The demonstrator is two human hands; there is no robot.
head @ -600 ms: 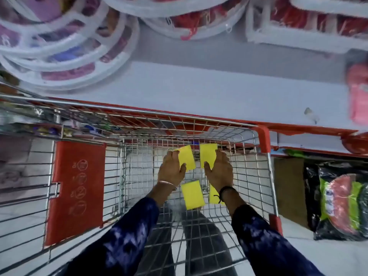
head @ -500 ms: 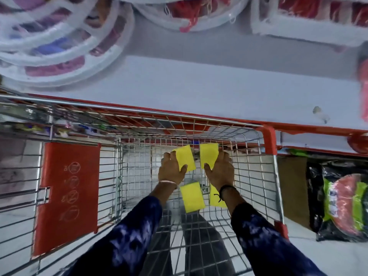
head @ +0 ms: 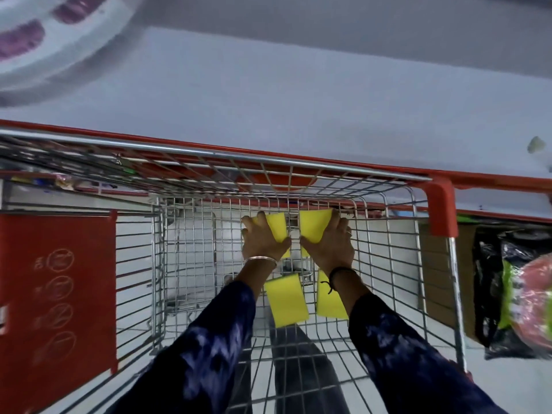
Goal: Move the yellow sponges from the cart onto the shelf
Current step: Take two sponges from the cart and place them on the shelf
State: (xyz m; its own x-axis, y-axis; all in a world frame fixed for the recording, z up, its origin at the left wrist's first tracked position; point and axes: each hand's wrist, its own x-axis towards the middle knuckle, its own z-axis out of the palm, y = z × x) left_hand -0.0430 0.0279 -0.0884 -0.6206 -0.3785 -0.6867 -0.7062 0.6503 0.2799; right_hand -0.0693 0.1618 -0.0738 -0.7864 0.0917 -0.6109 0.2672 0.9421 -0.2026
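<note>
You look down over a wide, pale shelf (head: 298, 94) that runs across the top of the view, its front edge trimmed in red. Pushed up against it is a wire cart (head: 388, 249) with a red corner cap and a red panel (head: 56, 294) on its left side. Your two arms, in dark blue patterned sleeves (head: 209, 354), reach down into the cart's basket. Your left hand (head: 263, 242), with a thin bangle at the wrist, is closed around one yellow sponge (head: 277, 230), fingers over its far edge and thumb beneath. Your right hand (head: 331, 245), with a dark cord at the wrist, grasps a second yellow sponge (head: 315, 225) the same way, just beside the first. Two more yellow sponges lie loose on the basket floor: one (head: 286, 298) between your forearms, and another (head: 330, 300) partly hidden under your right wrist.
</note>
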